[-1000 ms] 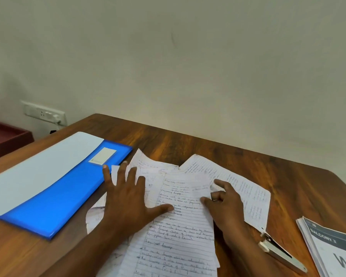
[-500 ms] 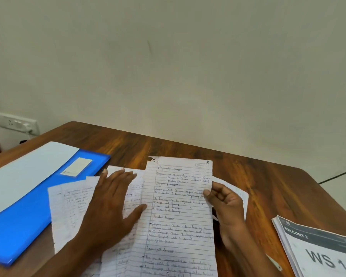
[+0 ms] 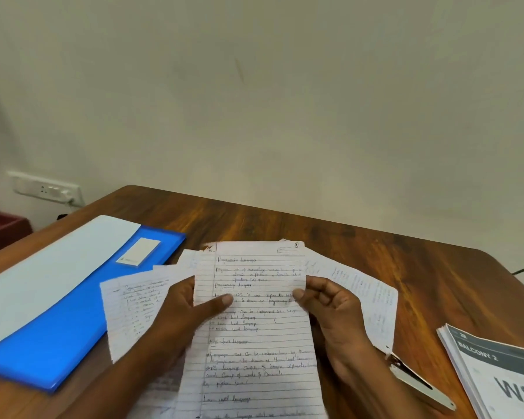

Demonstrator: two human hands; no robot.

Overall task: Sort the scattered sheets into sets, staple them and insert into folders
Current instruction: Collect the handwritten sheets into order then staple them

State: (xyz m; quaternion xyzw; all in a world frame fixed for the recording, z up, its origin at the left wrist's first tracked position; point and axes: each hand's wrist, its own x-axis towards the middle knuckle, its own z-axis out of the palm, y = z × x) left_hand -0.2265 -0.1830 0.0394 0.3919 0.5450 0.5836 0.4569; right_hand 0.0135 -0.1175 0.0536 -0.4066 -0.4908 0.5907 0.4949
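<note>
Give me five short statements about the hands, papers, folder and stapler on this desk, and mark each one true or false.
1. Both hands, left hand and right hand, grip the handwritten lined sheet. True.
2. The blue plastic folder lies to the person's right. False: it lies to the left.
3. The silver metal stapler is in the right hand. False: it lies on the brown wooden table.
4. A white paper strip lies on the folder. True.
5. The printed booklet is under the folder. False: it lies at the right edge.

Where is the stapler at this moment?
In the head view, the stapler lies on the wooden table at lower right, between the right hand and the printed booklet, untouched.
</note>
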